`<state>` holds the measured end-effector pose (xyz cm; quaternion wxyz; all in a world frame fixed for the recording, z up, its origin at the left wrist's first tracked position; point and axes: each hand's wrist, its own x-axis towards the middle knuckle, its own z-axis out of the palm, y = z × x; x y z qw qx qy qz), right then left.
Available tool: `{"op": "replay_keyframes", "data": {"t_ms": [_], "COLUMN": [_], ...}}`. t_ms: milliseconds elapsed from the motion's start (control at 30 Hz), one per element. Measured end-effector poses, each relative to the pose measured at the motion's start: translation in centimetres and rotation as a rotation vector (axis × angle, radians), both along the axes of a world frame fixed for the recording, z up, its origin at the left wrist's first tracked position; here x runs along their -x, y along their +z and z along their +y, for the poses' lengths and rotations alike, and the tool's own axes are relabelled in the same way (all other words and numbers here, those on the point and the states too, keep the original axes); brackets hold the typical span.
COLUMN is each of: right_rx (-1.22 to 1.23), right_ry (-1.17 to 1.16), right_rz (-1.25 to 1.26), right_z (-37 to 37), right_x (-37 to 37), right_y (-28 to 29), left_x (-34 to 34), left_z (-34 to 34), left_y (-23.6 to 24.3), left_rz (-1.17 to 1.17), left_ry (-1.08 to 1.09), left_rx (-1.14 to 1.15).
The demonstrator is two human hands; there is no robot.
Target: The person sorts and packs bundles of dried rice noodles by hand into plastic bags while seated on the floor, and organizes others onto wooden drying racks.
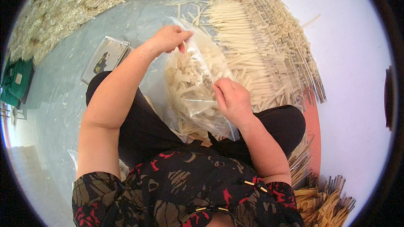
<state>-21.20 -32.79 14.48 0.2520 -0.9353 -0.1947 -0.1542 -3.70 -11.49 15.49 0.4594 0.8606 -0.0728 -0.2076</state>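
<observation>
A clear plastic bag [195,107] full of pale, flat cut strips stands between my crossed legs. My left hand [170,40] pinches the far part of its rim, thumb and fingers closed on the film. On the near right side my right hand [232,98] grips the same rim, its fingers curled around the plastic. Between both hands the film is stretched along the mouth of the bag. Pale strips [181,77] show through the film, bunched and crossing one another. Some of the bag's lower part is hidden by my legs.
Long pale strips on thin rods [269,42] lie in a big pile at the right, by the white wall [349,59]. Filled bags [71,10] stack up at the far left. A worn metal scale [105,56] and a green object [19,80] are at the left. Brownish strips on rods [324,204] lie near right.
</observation>
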Motion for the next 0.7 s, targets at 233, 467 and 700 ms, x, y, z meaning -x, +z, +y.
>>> {"op": "replay_keyframes", "data": {"t_ms": [233, 467, 700], "right_rx": [-0.083, -0.059, -0.37], "right_ry": [0.024, 0.02, -0.022], "right_rz": [-0.021, -0.022, 0.173], "right_z": [0.5, 1.0, -1.3], "right_x": [-0.2, 0.2, 0.0], "right_y": [0.5, -0.1, -0.4], "left_x": [-2.2, 8.9, 6.8], "left_z": [2.9, -4.3, -3.4], "left_y": [-0.5, -0.3, -1.3], "left_rz": [-0.212, 0.463, 0.317], "left_ry": [0.352, -0.325, -0.053], "left_rx": [0.109, 0.225, 0.55]}}
